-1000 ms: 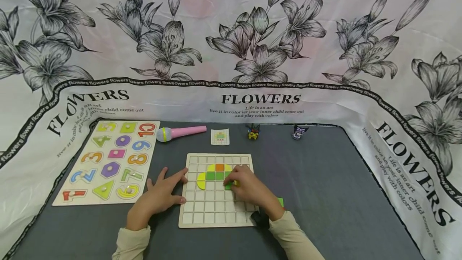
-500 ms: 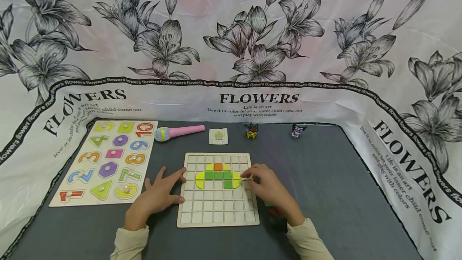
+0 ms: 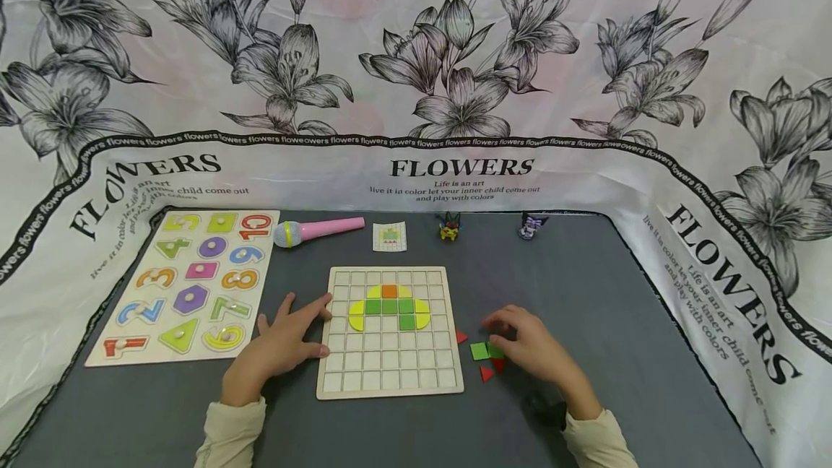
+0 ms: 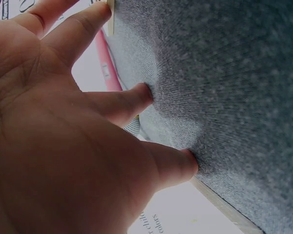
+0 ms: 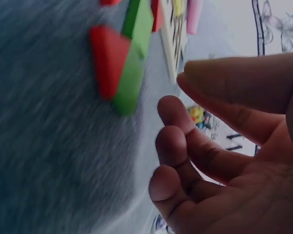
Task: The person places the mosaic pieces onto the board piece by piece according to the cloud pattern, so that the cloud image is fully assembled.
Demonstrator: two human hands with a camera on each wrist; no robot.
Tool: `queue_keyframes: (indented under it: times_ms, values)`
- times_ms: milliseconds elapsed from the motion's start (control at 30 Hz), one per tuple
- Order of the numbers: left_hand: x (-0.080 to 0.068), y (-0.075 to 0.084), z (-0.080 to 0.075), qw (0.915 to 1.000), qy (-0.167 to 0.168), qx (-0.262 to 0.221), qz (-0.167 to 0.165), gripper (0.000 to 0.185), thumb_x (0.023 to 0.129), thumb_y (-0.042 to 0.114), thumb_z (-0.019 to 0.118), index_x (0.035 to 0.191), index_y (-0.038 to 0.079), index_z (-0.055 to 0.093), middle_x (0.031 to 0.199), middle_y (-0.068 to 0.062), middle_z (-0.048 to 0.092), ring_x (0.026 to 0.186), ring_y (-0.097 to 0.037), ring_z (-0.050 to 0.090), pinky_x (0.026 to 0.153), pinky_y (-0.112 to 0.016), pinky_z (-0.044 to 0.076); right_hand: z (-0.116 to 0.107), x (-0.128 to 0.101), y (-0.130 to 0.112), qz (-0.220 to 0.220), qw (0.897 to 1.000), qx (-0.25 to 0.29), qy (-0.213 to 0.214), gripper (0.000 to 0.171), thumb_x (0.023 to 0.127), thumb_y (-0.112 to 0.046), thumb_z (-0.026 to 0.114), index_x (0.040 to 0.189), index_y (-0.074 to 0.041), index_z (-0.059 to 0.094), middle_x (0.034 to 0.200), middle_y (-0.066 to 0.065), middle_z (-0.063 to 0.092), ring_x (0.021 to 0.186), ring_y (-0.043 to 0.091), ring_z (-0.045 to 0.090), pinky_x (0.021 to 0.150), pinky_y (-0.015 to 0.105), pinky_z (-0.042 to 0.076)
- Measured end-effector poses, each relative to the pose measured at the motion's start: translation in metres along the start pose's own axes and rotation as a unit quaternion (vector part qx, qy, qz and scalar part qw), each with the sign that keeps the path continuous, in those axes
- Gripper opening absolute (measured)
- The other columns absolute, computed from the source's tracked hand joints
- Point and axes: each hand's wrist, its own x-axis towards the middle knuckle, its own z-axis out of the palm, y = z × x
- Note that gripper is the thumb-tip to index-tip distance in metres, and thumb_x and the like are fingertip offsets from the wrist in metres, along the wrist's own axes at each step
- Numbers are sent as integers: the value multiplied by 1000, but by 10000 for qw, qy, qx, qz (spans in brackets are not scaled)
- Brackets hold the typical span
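Note:
A wooden grid board (image 3: pixel 390 374) lies mid-table. In its upper cells sit an orange square (image 3: pixel 388 291), several green squares (image 3: pixel 373 306) and several yellow rounded pieces (image 3: pixel 356 308). My left hand (image 3: pixel 276 345) spreads its fingers at the board's left edge, fingertips on the board and the cloth. To the right of the board, my right hand (image 3: pixel 536 349) hovers with loosely bent fingers, holding nothing. Below its fingertips lie a loose green square (image 3: pixel 479 351), another green piece partly covered by the hand, and red triangles (image 3: pixel 487 374); the right wrist view shows a red triangle (image 5: pixel 106 61) against green.
A number-and-shape puzzle board (image 3: pixel 188 287) lies left. Along the back are a pink toy microphone (image 3: pixel 331 226), a small pattern card (image 3: pixel 389 237), a yellow-and-dark figurine (image 3: pixel 449 227) and a purple-and-white figurine (image 3: pixel 530 226). A flower-printed sheet (image 3: pixel 455 186) borders the grey cloth.
My right hand has left the grid board and moved right to the loose pieces, a yellow piece now lying at the pattern's right side. My left hand stays at the board's edge.

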Motion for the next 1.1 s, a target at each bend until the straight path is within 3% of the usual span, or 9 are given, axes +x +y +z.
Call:
queue_keyframes:
  times_ms: [267, 467, 800, 1100]
  values:
    - [2, -1, 0, 9999, 32, 95, 27, 83, 90, 14, 87, 161, 9, 46, 151, -16, 59, 156, -61, 3, 107, -90, -6, -3, -8, 9, 13, 9992, -157, -358, 14, 92, -6, 82, 104, -9, 75, 102, -1, 61, 87, 15, 54, 73, 35, 49]
    - [1, 0, -1, 9999, 49, 105, 45, 81, 90, 14, 87, 160, 8, 47, 152, -17, 58, 156, -61, 3, 106, -91, -5, -1, -10, 7, 167, 9987, -167, -456, 16, 92, -7, 83, 100, -11, 70, 99, -2, 55, 86, 16, 51, 72, 35, 47]
    - [0, 0, 0, 9999, 73, 72, 40, 81, 89, 12, 87, 160, 8, 47, 152, -17, 58, 156, -61, 3, 107, -90, -6, 0, -4, 5, 252, 9993, 17, -275, 14, 97, -2, 76, 96, -10, 64, 80, -7, 58, 68, 6, 52, 60, 29, 46]
    - [0, 0, 0, 10000, 32, 77, -4, 84, 90, 14, 87, 162, 8, 44, 150, -14, 60, 157, -60, 2, 107, -90, -7, 1, 2, 0, 99, 9998, 51, 161, 12, 98, -1, 74, 97, -8, 65, 83, -8, 62, 72, 6, 57, 63, 29, 50]
